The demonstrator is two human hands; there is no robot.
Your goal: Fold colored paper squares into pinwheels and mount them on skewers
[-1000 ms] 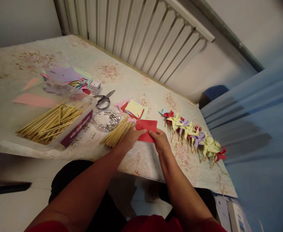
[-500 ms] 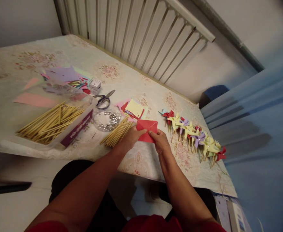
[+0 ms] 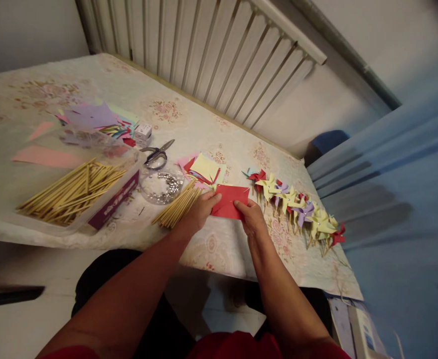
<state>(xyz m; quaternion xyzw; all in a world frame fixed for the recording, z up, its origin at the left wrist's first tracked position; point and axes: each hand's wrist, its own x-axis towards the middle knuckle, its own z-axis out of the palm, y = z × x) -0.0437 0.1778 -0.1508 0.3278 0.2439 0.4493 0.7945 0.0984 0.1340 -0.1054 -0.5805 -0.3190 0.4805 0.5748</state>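
Observation:
A red sheet of paper (image 3: 229,202), with slits running in from its corners, is held up between both hands above the table's front part. My left hand (image 3: 203,209) pinches its left edge, thumb on top. On the right side my right hand (image 3: 249,213) grips it the same way, thumb pressed on the face. Just left of my left hand lies a bundle of thin wooden sticks (image 3: 177,205). Beyond the red sheet is a small stack of coloured paper squares (image 3: 206,166). The fingers under the sheet are hidden.
A clear tub of wooden sticks (image 3: 73,192), a round dish of silvery pins (image 3: 162,187), scissors (image 3: 158,153), a small box (image 3: 143,131) and paper scraps (image 3: 91,117) lie leftward. Finished paper pinwheels (image 3: 297,204) line the right side, near a blue curtain (image 3: 401,199).
The red sheet has turned slightly and shifted right in my hands, and my left hand now holds it nearer the edge. The whole view has slid a little.

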